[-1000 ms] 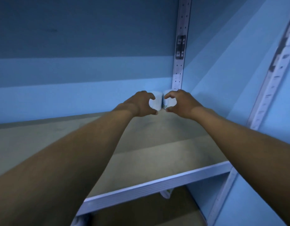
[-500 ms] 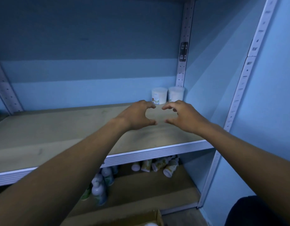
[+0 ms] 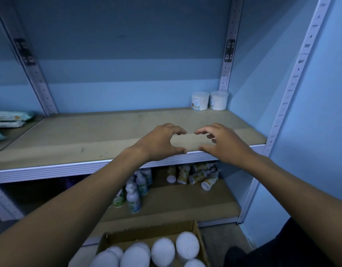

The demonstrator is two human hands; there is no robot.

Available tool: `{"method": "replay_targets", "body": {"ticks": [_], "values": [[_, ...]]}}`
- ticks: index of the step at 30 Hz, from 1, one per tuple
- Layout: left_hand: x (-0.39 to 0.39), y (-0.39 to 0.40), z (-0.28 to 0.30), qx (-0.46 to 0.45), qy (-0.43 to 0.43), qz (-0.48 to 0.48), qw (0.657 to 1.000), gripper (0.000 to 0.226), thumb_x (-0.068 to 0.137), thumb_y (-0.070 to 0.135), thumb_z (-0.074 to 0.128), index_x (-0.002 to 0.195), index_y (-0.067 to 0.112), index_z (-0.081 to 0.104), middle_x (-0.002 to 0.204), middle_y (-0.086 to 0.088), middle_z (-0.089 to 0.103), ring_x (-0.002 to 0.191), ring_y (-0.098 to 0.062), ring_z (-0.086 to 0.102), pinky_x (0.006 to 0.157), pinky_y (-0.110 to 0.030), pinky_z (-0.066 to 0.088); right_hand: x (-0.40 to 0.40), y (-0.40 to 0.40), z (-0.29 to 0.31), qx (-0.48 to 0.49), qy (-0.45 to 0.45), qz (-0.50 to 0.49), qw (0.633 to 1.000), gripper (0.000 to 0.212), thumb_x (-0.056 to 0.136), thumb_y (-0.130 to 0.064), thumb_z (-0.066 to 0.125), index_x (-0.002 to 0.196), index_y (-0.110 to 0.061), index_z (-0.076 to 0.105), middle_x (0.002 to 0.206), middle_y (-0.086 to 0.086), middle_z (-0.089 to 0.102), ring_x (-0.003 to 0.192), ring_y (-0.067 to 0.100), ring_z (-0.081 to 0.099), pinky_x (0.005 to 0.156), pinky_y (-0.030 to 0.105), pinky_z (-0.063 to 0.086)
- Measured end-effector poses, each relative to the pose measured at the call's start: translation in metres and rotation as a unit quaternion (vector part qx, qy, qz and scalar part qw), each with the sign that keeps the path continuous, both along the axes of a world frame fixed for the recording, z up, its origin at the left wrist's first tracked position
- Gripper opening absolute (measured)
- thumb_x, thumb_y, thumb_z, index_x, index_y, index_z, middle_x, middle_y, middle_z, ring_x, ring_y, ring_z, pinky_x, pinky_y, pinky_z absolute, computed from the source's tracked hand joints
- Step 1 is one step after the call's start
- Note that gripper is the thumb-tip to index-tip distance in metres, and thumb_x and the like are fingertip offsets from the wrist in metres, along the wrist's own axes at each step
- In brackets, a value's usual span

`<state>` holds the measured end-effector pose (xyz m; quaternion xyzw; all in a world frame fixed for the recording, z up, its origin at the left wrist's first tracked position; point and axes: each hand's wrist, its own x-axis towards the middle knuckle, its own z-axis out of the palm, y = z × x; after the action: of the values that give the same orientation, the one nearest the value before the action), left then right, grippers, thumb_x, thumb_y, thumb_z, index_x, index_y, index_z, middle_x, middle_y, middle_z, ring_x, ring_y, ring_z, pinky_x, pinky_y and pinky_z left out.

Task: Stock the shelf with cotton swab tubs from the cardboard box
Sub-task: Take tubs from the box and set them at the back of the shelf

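Shelf board (image 3: pixel 108 135): matt, tan, wood-like panel, lightly scuffed. Its front edge (image 3: pixel 50 170): ribbed pale metal, slight sheen. Uprights (image 3: pixel 227 70) behind the board: perforated painted metal. Two tubs (image 3: pixel 200 101) at the board's back right corner: translucent smooth plastic, paper label. Box (image 3: pixel 197 234) below the board: matt brown cardboard.

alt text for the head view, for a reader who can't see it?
Left hand and right hand, both empty, hover over the shelf. Two tubs stand in its back right corner; below, a box holds more.
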<state>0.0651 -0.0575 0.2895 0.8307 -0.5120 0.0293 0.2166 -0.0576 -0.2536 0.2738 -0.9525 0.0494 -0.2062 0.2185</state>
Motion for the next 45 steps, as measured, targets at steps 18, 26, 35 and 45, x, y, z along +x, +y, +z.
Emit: {"method": "replay_targets", "body": {"ticks": [18, 26, 35, 45], "values": [[-0.023, 0.058, -0.084, 0.049, 0.104, -0.029, 0.993, 0.053, 0.084, 0.045, 0.074, 0.131, 0.028, 0.057, 0.120, 0.004, 0.052, 0.101, -0.009, 0.054, 0.086, -0.024, 0.049, -0.014, 0.053, -0.092, 0.071, 0.079, 0.023, 0.994, 0.041, 0.081, -0.028, 0.081, 0.118, -0.030, 0.066, 0.114, -0.005, 0.062, 0.101, 0.010, 0.060, 0.089, 0.033, 0.054], [-0.019, 0.071, -0.143, 0.154, 0.185, 0.008, 0.971, 0.061, 0.086, 0.049, 0.070, 0.138, 0.024, 0.050, 0.130, 0.001, 0.048, 0.106, -0.017, 0.057, 0.094, -0.041, 0.050, -0.005, 0.075, -0.141, 0.097, 0.170, 0.035, 0.980, 0.041, 0.085, -0.033, 0.077, 0.123, -0.029, 0.063, 0.120, -0.007, 0.059, 0.104, 0.007, 0.058, 0.087, 0.027, 0.051], [-0.007, 0.101, -0.186, 0.226, 0.219, 0.048, 0.948, 0.064, 0.084, 0.043, 0.074, 0.140, 0.021, 0.049, 0.141, 0.000, 0.049, 0.121, -0.018, 0.052, 0.098, -0.031, 0.045, 0.010, 0.099, -0.184, 0.150, 0.242, 0.050, 0.957, 0.040, 0.087, -0.022, 0.076, 0.125, -0.025, 0.063, 0.127, -0.004, 0.062, 0.107, 0.006, 0.057, 0.086, 0.028, 0.052], [0.005, 0.155, -0.230, 0.295, 0.261, 0.120, 0.911, 0.061, 0.078, 0.036, 0.081, 0.132, 0.020, 0.057, 0.134, -0.005, 0.051, 0.120, -0.024, 0.052, 0.099, -0.033, 0.045, 0.029, 0.139, -0.238, 0.138, 0.309, 0.088, 0.937, 0.047, 0.083, -0.028, 0.079, 0.126, -0.027, 0.059, 0.128, 0.002, 0.056, 0.116, 0.014, 0.056, 0.088, 0.031, 0.049]]}}
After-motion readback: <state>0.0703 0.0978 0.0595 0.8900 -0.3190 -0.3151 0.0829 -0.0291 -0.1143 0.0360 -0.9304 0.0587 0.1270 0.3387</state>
